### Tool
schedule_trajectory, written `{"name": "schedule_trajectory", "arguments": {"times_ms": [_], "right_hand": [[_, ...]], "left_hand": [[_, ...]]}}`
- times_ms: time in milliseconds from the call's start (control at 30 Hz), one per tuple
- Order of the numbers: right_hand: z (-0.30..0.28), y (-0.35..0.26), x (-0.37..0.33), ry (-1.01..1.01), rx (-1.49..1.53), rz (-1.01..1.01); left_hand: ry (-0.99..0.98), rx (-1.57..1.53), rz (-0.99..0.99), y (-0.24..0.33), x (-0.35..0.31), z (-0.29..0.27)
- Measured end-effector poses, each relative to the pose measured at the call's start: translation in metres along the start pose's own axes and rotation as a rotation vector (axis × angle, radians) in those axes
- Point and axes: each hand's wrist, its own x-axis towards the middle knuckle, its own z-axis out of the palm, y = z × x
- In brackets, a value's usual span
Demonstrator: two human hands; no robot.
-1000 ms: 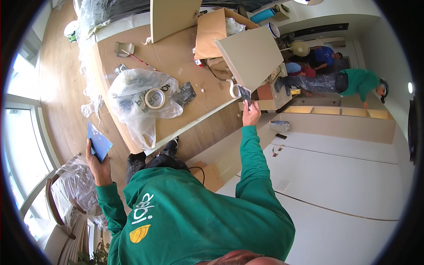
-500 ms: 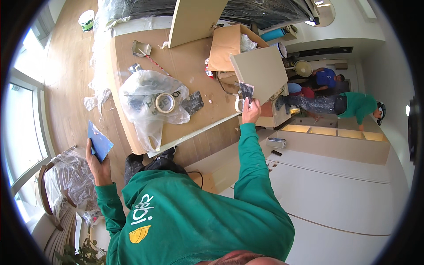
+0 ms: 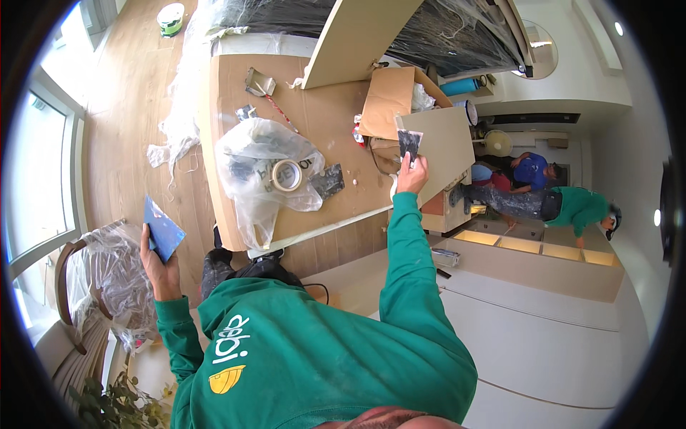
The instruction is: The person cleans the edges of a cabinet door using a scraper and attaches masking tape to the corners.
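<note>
My left hand [image 3: 164,272] grips a flat blue plate [image 3: 163,230], like a filling blade, held up at the left beside the table. With my arm stretched forward, my right hand [image 3: 411,176] is closed on the handle of a putty knife [image 3: 409,143]. Its dark, smeared blade points away from me, in front of a beige panel [image 3: 446,136]. On the brown covered table [image 3: 325,86] lies a clear plastic bag [image 3: 246,157] with a roll of masking tape [image 3: 286,175] on it. A dark, smeared flat piece [image 3: 328,181] lies beside the bag.
An open cardboard box [image 3: 386,107] stands on the table, near a tall beige board [image 3: 357,36]. A plastic-wrapped chair [image 3: 118,279] is at the left, a white bucket [image 3: 171,19] at the far left. Two people, one in a green top [image 3: 575,209], are at the far right.
The table and room have shifted right and down in the view. Against the table, my right hand with the putty knife has moved away from me and left. My left hand stays nearly still.
</note>
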Motion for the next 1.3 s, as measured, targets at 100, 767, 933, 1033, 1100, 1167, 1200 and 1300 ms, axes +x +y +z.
{"name": "schedule_trajectory", "arguments": {"times_ms": [100, 767, 933, 1033, 1100, 1167, 1200, 1300], "right_hand": [[0.009, -0.009, 0.014, 0.005, -0.011, -0.027], [-0.104, -0.235, -0.088, -0.158, 1.0, 0.187], [-0.164, -0.202, -0.083, 0.166, 1.0, 0.165], [-0.195, -0.184, -0.093, 0.326, 0.952, 0.087], [-0.206, -0.164, -0.11, 0.396, 0.886, 0.043], [-0.224, -0.15, -0.119, 0.398, 0.82, 0.011], [-0.236, -0.138, -0.125, 0.364, 0.773, 0.004], [-0.256, -0.099, -0.138, 0.184, 0.64, -0.105]], "left_hand": [[0.0, -0.022, 0.016, 0.002, 0.0, -0.005], [-0.418, 0.019, -0.215, -0.086, -0.062, 0.15], [-0.553, 0.082, -0.305, -0.155, -0.138, 0.209], [-0.619, 0.048, -0.373, -0.207, -0.176, 0.224], [-0.626, 0.078, -0.358, -0.234, -0.209, 0.233], [-0.679, 0.112, -0.344, -0.259, -0.223, 0.233], [-0.697, 0.145, -0.343, -0.269, -0.236, 0.233], [-0.775, 0.227, -0.264, -0.296, -0.272, 0.236]]}}
